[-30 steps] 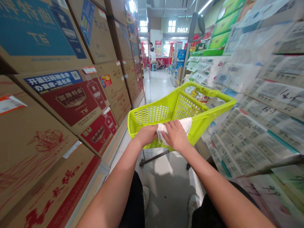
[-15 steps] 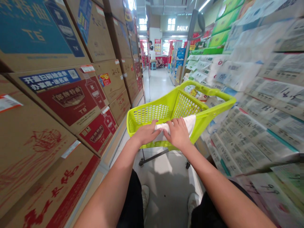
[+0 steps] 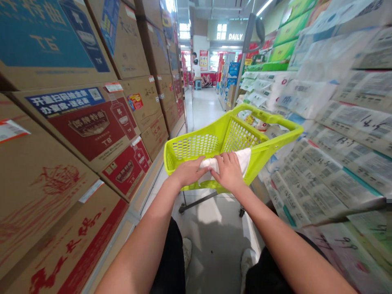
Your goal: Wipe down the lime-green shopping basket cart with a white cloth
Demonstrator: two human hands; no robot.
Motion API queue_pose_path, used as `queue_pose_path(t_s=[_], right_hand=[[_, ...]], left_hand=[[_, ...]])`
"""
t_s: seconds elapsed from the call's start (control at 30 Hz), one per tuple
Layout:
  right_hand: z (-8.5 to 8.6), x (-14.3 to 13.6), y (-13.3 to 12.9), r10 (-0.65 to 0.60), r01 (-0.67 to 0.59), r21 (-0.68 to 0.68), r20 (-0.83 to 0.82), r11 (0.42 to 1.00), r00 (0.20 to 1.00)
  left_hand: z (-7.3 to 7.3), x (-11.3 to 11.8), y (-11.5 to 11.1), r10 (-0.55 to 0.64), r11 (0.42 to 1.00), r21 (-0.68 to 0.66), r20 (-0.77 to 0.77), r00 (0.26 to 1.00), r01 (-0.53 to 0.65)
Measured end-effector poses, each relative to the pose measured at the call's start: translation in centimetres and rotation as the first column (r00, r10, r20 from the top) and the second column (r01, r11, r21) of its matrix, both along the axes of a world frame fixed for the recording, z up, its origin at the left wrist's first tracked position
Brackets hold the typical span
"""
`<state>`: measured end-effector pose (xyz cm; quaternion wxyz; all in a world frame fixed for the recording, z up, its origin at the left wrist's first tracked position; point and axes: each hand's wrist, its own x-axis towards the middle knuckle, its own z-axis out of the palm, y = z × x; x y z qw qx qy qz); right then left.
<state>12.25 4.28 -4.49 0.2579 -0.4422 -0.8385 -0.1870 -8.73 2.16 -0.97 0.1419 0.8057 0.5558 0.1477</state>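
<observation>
A lime-green shopping cart (image 3: 196, 145) stands crosswise in front of me, with holes in its basket walls. Over its near rim lies a white cloth (image 3: 245, 160). My right hand (image 3: 229, 169) is closed over the cloth, its fingers bent across the rim and the thumb on the near side. Just to its left, my left hand (image 3: 188, 171) grips the cloth's left part at the same rim. The two thumbs almost meet. Parts of the cloth are hidden under my fingers.
Stacked cardboard boxes (image 3: 92, 126) line the left side. Packs of paper goods (image 3: 324, 163) are piled at the right, close to the cart's handle. A grey post (image 3: 241, 73) rises behind the cart. A person (image 3: 196, 69) sits on a blue stool farther down the aisle.
My left fingertips have shifted slightly to the right along the rim, and the cloth's right edge sits a little farther left. The cart stays in place.
</observation>
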Motion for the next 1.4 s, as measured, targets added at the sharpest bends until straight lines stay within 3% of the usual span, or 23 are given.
queue_pose_path(t_s=[0.1,0.27,0.33,0.4,0.53,0.63,0.8,0.9,0.97,1.1,1.2,1.27,1.4], right_hand=[[0.9,1.1,0.6,-0.022,0.023,-0.027,0.005,0.999,1.0],[2.5,5.7,3.2,-0.223,0.234,0.061,-0.146,0.97,0.964],[2.4,6.1,3.4,-0.252,0.27,0.095,-0.172,0.958,0.952],[1.8,5.0,2.8,-0.221,0.235,0.093,-0.143,0.968,0.965],[0.7,0.7,0.1,-0.004,0.004,-0.007,-0.035,1.0,0.999],[0.8,-0.6,-0.6,0.07,-0.07,-0.057,-0.008,0.996,0.998],[2.2,3.8,2.4,-0.157,0.153,-0.055,-0.081,0.987,0.984],[2.2,5.3,3.5,-0.22,0.221,-0.005,-0.12,0.975,0.968],[1.7,4.4,2.8,-0.191,0.193,0.003,-0.104,0.981,0.976],[0.5,0.1,-0.2,0.043,-0.044,-0.071,-0.02,0.996,0.999],[0.7,-1.0,-1.0,0.151,-0.15,-0.11,0.001,0.983,0.989],[1.3,0.2,-0.1,0.102,-0.1,-0.117,0.01,0.988,0.995],[2.4,4.6,2.9,-0.177,0.175,-0.05,-0.035,0.983,0.984]], left_hand=[[-0.1,-0.3,0.1,0.082,0.996,-0.044,0.005,0.997,-0.082],[-0.2,-0.5,0.3,0.108,0.993,-0.048,-0.036,0.993,-0.11],[-0.2,-0.5,0.3,0.132,0.988,-0.063,-0.09,0.987,-0.138],[-0.2,-0.5,0.3,0.128,0.988,-0.066,-0.127,0.984,-0.137],[-0.2,-0.5,0.2,0.095,0.994,-0.036,-0.128,0.987,-0.1],[-0.3,-0.8,0.4,0.099,0.994,-0.042,-0.103,0.99,-0.104],[-0.5,-0.9,0.7,0.102,0.99,-0.082,-0.112,0.988,-0.111],[-0.5,-0.6,0.7,0.059,0.995,-0.079,-0.09,0.994,-0.067],[-0.5,-0.4,0.5,0.031,0.997,-0.066,-0.08,0.996,-0.036],[-0.5,-0.3,0.4,0.014,0.999,-0.036,-0.066,0.998,-0.017],[-0.4,-0.5,0.5,0.03,0.999,-0.022,-0.06,0.998,-0.032],[-0.3,-0.5,0.7,0.072,0.997,-0.014,-0.089,0.993,-0.073],[0.3,-0.3,0.7,0.232,0.971,0.001,-0.226,0.946,-0.238]])
